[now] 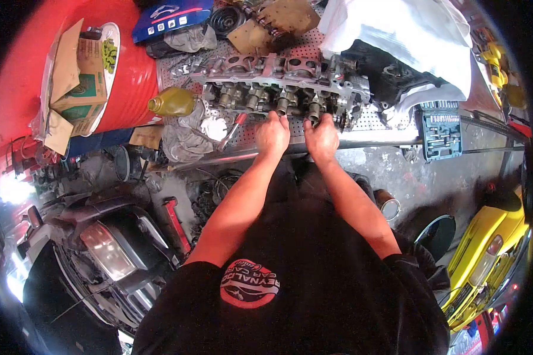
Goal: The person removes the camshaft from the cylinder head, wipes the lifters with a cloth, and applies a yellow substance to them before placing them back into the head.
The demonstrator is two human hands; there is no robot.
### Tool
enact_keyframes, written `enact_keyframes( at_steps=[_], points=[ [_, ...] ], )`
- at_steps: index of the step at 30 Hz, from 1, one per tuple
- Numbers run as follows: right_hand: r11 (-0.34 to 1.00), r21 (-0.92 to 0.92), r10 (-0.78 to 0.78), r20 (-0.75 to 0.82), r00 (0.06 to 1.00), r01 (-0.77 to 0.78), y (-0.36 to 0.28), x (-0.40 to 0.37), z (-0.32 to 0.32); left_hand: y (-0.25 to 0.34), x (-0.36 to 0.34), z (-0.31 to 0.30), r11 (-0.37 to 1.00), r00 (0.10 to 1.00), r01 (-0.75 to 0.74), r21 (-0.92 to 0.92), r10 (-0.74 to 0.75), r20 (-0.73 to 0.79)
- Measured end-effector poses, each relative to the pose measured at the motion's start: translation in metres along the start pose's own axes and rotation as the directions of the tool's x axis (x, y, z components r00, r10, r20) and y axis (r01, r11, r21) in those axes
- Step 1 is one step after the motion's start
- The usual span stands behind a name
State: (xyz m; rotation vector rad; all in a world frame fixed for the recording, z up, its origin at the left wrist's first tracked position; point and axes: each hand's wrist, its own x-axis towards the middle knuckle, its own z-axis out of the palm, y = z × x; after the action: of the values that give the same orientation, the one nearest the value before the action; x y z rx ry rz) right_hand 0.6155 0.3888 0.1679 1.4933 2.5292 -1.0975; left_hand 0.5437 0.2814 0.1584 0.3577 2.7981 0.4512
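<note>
A metal engine cylinder head (243,76) lies lengthwise on the perforated bench top (241,137), with a row of round metal parts along its near side. My left hand (272,137) is closed at that near side, its fingertips on one of the round parts just right of the middle. Close by on the right, my right hand (321,141) is also closed, with thumb and fingers around the neighbouring round part. The fingertips are partly hidden, so small details between them cannot be made out. A red-handled tool (233,130) leans at the bench edge left of my hands.
An olive bottle (172,102) and grey rags (186,141) lie left of the cylinder head. A teal socket set case (442,131) sits at the right. White sheeting (403,35) covers parts at the back right. A cardboard box (80,89) stands far left.
</note>
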Motion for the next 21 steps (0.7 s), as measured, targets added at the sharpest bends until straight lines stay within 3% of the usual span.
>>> enact_keyframes(
  at_steps=[4,7,10,13,16,19,21],
  points=[
    [0.999,-0.038,-0.013,0.06,0.998,0.015,0.0016,-0.0008,-0.0035,-0.0029,0.0002,0.007,0.989,0.993,-0.058,-0.137,0.042,-0.114],
    [0.997,-0.061,-0.048,0.081,0.996,0.053,-0.0015,-0.0005,-0.0075,-0.0055,0.0054,0.0085,1.0,0.999,-0.023,0.011,0.022,0.036],
    [0.998,-0.022,-0.052,0.01,0.999,0.052,0.0037,0.0047,0.0,-0.003,0.0006,0.006,0.999,0.997,0.031,0.009,-0.032,0.076],
    [0.996,0.04,-0.084,-0.032,0.996,0.085,0.008,0.0018,0.0019,0.0016,-0.0023,0.0009,0.998,0.997,0.008,-0.057,-0.012,-0.073],
    [1.0,-0.014,-0.01,0.044,0.999,0.01,0.0025,-0.0031,-0.0033,-0.0006,0.0057,0.0048,0.996,0.996,-0.059,-0.069,0.055,-0.065],
    [0.998,-0.065,-0.014,0.09,0.996,0.02,0.0021,-0.0005,-0.0021,-0.0017,0.0068,0.0039,1.0,0.999,-0.028,0.004,0.028,0.022],
    [0.996,-0.042,-0.078,0.027,0.997,0.08,0.0069,-0.0006,0.0006,-0.0016,0.0041,0.0039,1.0,0.999,-0.019,-0.023,0.018,-0.037]
  ],
)
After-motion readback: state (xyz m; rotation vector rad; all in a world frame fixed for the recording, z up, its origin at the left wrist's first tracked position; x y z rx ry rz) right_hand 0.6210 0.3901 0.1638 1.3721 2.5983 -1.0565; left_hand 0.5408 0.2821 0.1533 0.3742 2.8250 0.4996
